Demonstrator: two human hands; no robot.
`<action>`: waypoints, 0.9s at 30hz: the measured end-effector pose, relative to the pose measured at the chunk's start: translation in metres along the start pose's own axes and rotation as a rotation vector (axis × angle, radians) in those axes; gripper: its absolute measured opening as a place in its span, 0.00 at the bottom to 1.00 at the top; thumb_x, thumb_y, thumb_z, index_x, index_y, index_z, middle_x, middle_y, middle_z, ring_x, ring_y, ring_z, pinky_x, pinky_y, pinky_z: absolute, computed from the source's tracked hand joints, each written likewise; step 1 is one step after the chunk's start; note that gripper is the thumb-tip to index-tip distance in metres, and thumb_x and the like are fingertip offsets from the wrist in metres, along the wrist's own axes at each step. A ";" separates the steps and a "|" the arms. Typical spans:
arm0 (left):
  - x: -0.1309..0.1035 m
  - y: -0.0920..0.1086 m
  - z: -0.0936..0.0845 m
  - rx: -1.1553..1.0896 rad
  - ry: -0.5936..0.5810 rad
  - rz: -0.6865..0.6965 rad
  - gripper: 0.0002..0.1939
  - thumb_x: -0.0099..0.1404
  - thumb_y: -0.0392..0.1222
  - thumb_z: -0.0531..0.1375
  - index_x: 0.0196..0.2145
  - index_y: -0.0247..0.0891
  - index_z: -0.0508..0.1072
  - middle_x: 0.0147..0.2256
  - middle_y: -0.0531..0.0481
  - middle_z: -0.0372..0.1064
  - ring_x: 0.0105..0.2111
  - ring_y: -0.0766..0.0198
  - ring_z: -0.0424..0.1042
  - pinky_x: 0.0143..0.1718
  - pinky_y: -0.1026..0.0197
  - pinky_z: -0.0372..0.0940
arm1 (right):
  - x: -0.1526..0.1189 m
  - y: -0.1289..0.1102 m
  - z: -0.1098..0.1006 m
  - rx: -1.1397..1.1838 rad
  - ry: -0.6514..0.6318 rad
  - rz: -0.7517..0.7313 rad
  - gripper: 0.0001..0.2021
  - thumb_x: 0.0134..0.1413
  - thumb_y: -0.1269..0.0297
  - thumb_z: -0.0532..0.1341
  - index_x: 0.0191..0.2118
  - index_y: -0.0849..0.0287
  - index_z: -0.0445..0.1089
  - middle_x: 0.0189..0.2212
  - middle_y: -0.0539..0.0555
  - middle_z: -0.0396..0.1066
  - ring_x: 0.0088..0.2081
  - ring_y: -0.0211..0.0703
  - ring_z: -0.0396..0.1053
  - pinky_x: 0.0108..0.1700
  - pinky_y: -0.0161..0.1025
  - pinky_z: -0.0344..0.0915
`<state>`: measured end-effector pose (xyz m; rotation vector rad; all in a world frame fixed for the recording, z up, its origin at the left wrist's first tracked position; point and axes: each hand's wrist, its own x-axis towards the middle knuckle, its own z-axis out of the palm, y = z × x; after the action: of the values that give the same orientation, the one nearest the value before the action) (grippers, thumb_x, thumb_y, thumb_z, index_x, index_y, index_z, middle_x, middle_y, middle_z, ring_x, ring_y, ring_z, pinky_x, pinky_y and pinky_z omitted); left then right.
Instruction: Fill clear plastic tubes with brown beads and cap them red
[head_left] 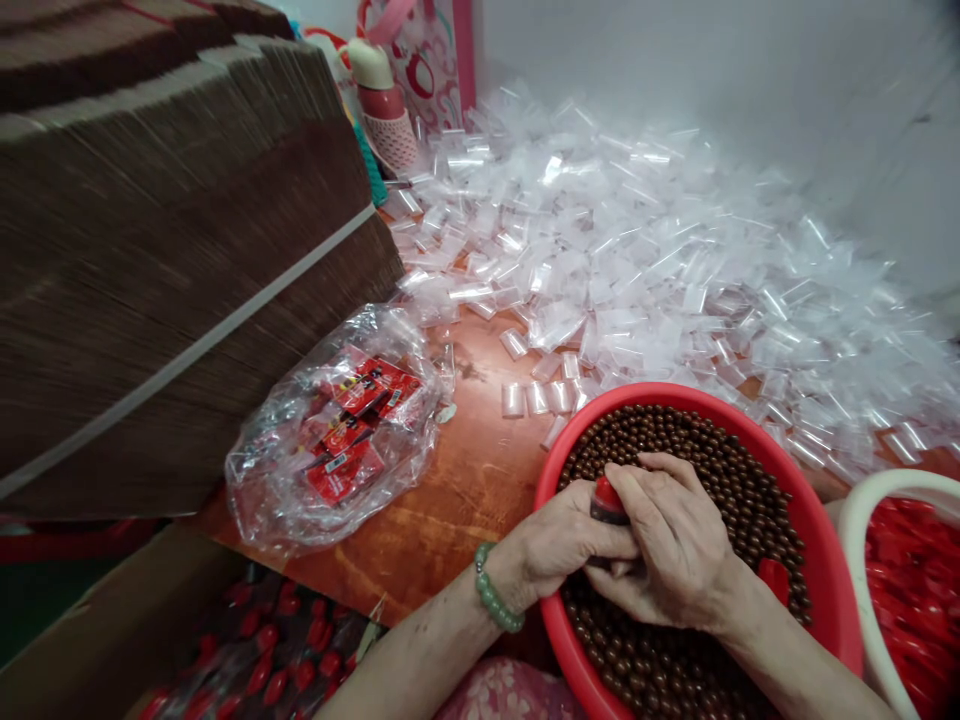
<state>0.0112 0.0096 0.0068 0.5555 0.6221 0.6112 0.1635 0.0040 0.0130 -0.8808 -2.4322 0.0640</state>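
Both of my hands meet over a red basin (551, 470) filled with small round brown balls (645, 670). My left hand (562, 540), with a green bead bracelet at the wrist, is closed around a small container (607, 505) with a red top and dark contents. Against the same container, my right hand (675, 540) presses its fingers from the right side, partly covering it. A red piece (773, 580) lies on the balls by my right wrist.
Many clear plastic tubes (600, 250) are heaped at the back. A clear bag (262, 470) with red cards and a strapped cardboard stack (187, 250) are at left. A white-rimmed container (855, 520) of red pieces stands right; a bottle (379, 100) is behind. Red-topped items (262, 640) lie lower left.
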 end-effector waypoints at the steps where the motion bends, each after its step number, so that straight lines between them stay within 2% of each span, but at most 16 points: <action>1: 0.000 0.001 0.000 -0.007 0.013 0.020 0.20 0.43 0.46 0.72 0.15 0.33 0.66 0.16 0.56 0.59 0.19 0.73 0.55 0.23 0.65 0.50 | 0.002 0.000 0.000 0.002 -0.007 0.009 0.38 0.53 0.61 0.62 0.67 0.65 0.50 0.42 0.64 0.74 0.42 0.56 0.74 0.51 0.61 0.68; 7: -0.004 0.000 -0.004 -0.125 0.007 0.108 0.22 0.48 0.55 0.72 0.22 0.32 0.70 0.20 0.52 0.65 0.21 0.70 0.63 0.25 0.67 0.58 | 0.009 -0.004 -0.003 0.083 -0.050 0.108 0.42 0.55 0.58 0.65 0.68 0.67 0.44 0.48 0.68 0.70 0.49 0.60 0.70 0.48 0.58 0.70; 14: -0.003 -0.002 -0.003 -0.195 -0.011 0.136 0.34 0.57 0.72 0.58 0.25 0.32 0.74 0.22 0.44 0.72 0.26 0.59 0.74 0.29 0.61 0.68 | 0.006 -0.001 -0.003 0.229 -0.046 0.163 0.36 0.55 0.61 0.65 0.65 0.63 0.50 0.54 0.67 0.63 0.56 0.58 0.63 0.55 0.56 0.68; 17: 0.001 -0.002 -0.002 -0.194 0.028 0.094 0.35 0.56 0.73 0.58 0.27 0.32 0.75 0.22 0.44 0.73 0.26 0.57 0.75 0.29 0.60 0.69 | 0.005 0.002 -0.004 0.227 -0.038 0.182 0.37 0.55 0.61 0.65 0.66 0.62 0.49 0.52 0.66 0.64 0.54 0.58 0.65 0.53 0.56 0.69; 20: 0.004 -0.002 -0.003 -0.180 0.123 0.025 0.34 0.54 0.72 0.60 0.25 0.31 0.75 0.20 0.44 0.72 0.23 0.59 0.74 0.25 0.62 0.68 | 0.002 0.004 -0.006 0.136 -0.035 0.153 0.42 0.55 0.60 0.66 0.68 0.67 0.44 0.51 0.68 0.65 0.51 0.59 0.65 0.51 0.58 0.69; 22: 0.004 -0.001 -0.002 -0.213 0.157 -0.046 0.33 0.57 0.70 0.59 0.24 0.31 0.74 0.19 0.45 0.72 0.20 0.61 0.72 0.23 0.63 0.67 | 0.000 0.007 -0.007 0.106 -0.034 0.106 0.43 0.55 0.60 0.66 0.68 0.70 0.43 0.51 0.70 0.64 0.52 0.60 0.64 0.51 0.58 0.68; 25: 0.005 0.001 0.003 -0.312 0.142 -0.092 0.32 0.62 0.67 0.56 0.24 0.32 0.73 0.18 0.47 0.71 0.17 0.64 0.70 0.21 0.64 0.65 | -0.001 0.010 -0.008 0.151 -0.029 0.071 0.41 0.55 0.59 0.66 0.67 0.71 0.46 0.52 0.71 0.64 0.54 0.60 0.64 0.52 0.56 0.68; 27: 0.006 0.000 0.007 -0.374 0.119 -0.059 0.32 0.62 0.68 0.55 0.23 0.33 0.72 0.17 0.48 0.69 0.17 0.64 0.69 0.20 0.64 0.64 | 0.000 0.011 -0.008 0.169 -0.003 0.060 0.40 0.55 0.59 0.66 0.66 0.70 0.47 0.52 0.70 0.64 0.53 0.59 0.64 0.52 0.55 0.68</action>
<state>0.0203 0.0119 0.0097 0.1509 0.6147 0.6882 0.1741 0.0115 0.0168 -0.8768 -2.3625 0.2892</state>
